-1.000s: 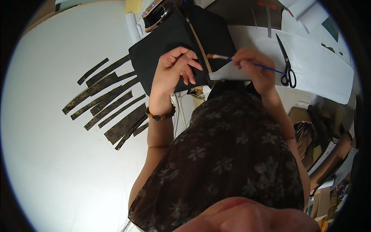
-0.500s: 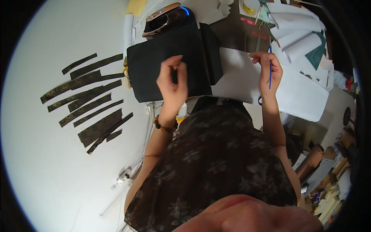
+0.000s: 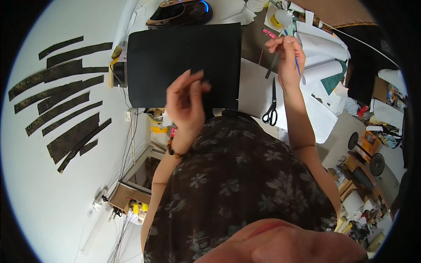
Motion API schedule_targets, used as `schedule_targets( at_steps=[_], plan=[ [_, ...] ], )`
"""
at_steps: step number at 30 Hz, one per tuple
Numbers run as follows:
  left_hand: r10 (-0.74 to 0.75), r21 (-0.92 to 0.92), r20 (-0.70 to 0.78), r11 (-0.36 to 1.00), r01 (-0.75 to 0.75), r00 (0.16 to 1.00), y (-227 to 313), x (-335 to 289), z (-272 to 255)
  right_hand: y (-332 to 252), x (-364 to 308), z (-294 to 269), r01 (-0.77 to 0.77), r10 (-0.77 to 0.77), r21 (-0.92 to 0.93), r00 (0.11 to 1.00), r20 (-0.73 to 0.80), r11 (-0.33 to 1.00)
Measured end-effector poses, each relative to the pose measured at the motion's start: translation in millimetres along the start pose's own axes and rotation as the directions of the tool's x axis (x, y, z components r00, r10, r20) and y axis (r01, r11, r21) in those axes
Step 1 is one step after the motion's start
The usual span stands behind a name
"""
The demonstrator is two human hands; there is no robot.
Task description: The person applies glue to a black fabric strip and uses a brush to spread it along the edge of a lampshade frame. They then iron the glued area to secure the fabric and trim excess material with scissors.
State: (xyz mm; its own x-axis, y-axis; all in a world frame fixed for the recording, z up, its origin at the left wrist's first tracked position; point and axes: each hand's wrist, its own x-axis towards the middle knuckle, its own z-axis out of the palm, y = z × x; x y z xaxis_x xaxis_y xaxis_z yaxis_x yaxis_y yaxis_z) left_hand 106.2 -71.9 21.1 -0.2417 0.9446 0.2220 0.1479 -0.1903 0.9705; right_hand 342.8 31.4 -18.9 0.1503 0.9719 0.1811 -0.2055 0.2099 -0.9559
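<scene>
A large black rectangular sheet [image 3: 175, 48] lies flat on the table before me. Over its lower edge hovers my left hand [image 3: 186, 105], fingers bent and apart, slightly blurred, with nothing visible in it. To the right, my right hand [image 3: 289, 61] is raised with a slim blue brush [image 3: 297, 66] gripped in it; part of the brush is hidden behind the fingers. Beneath and beside that hand, black-handled scissors [image 3: 271, 113] rest on white paper [image 3: 252, 87], blades pointing away from me.
Behind the black sheet stands a dark iron [image 3: 180, 15] with a lit blue strip. A bottle with yellow contents [image 3: 280, 19] and rolled white paper [image 3: 322, 70] occupy the far right. Dark patterned strips [image 3: 66, 74] hang on the white wall at left. Cables run down near it.
The raised flap on the black sheet's right side now lies flat. My view has shifted, so the scene sits farther left. The scissors, mostly covered before, now show beside my right arm.
</scene>
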Motion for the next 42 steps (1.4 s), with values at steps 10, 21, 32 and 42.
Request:
schedule_targets(
  at_steps=[10,21,32,42],
  plan=[
    [0.089,0.002,-0.293,0.996,-0.092,0.952,-17,-31,-74,5,93,38,0.14,-0.084,-0.162,0.947,0.31,0.977],
    [0.279,0.344,0.033,0.899,-0.273,0.96,-2,-1,-69,-34,57,63,0.285,-0.117,-0.33,0.887,0.446,0.9],
    [0.357,0.179,0.177,0.905,-0.386,0.917,-11,23,-58,-18,6,58,0.338,-0.245,-0.3,0.92,0.307,0.892],
    [0.222,0.214,0.105,0.947,-0.239,0.97,-1,33,-102,133,236,192,0.746,0.235,-0.62,0.575,0.784,0.244]
  ],
)
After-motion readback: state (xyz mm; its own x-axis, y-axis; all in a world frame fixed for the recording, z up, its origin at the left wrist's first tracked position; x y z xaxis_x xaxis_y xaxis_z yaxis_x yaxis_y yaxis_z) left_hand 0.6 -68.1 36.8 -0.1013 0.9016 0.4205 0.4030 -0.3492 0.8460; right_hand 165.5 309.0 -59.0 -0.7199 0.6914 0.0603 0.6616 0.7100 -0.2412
